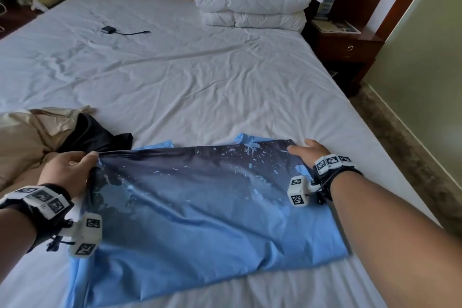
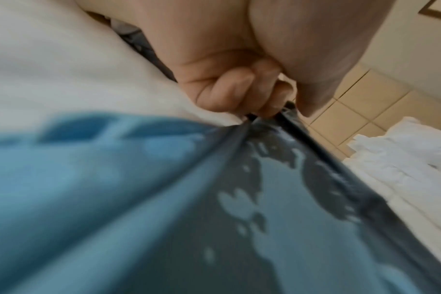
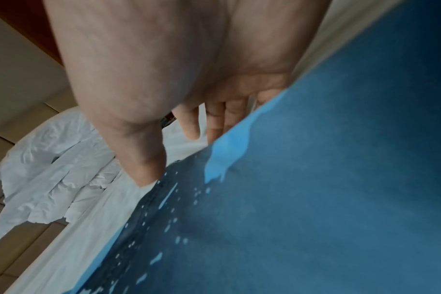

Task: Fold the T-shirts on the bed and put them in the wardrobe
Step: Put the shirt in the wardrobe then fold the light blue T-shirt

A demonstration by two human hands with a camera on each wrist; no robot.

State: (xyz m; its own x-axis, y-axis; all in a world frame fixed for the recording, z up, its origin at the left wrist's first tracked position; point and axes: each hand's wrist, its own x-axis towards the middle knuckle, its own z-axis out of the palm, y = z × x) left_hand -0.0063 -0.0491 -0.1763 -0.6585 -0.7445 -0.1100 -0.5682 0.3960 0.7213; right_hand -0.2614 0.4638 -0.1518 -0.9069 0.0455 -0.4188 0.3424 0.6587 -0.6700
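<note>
My right hand [image 3: 164, 79] fills the top of the pic, palm seen from below, fingers [image 3: 191, 121] straight & together, thumb reaching down to approx the 6 o'clock side of the hand. Thumb tip sits on the dark edge of the blue T-shirt [image 3: 327, 189]. Shirt runs from 1 o'clock to 6 o'clock: dark blue w/ pale splatter marks. White bed sheet [image 3: 71, 248] along its edge. Crumpled white duvet [image 3: 50, 175] at 9 o'clock; tan padded headboard [image 3: 15, 264] at 8 o'clock.
</note>
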